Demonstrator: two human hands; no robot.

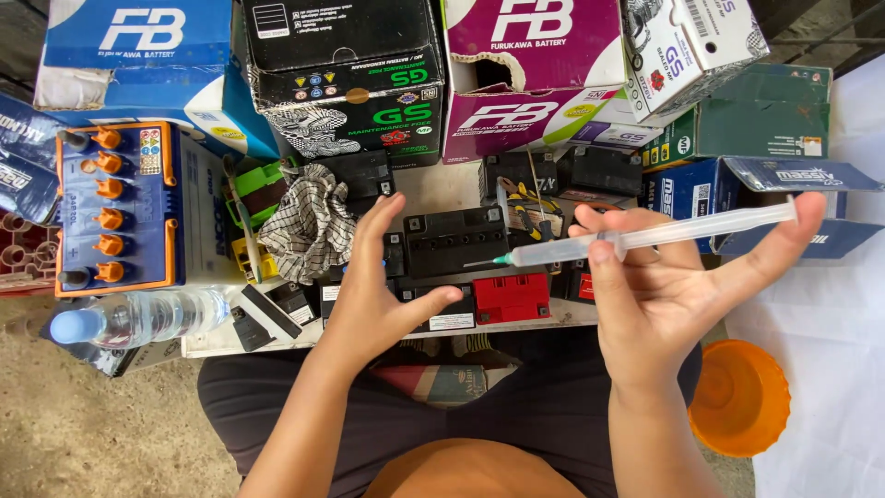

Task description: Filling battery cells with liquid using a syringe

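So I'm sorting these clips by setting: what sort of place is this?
Probably a small battery repair stall: stacked battery boxes, small black batteries on a low bench, a large battery with orange caps, and a syringe in the right hand.

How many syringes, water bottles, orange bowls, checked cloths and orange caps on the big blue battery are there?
Syringe: 1
Water bottle: 1
Orange bowl: 1
Checked cloth: 1
Orange caps: 6
Total: 10
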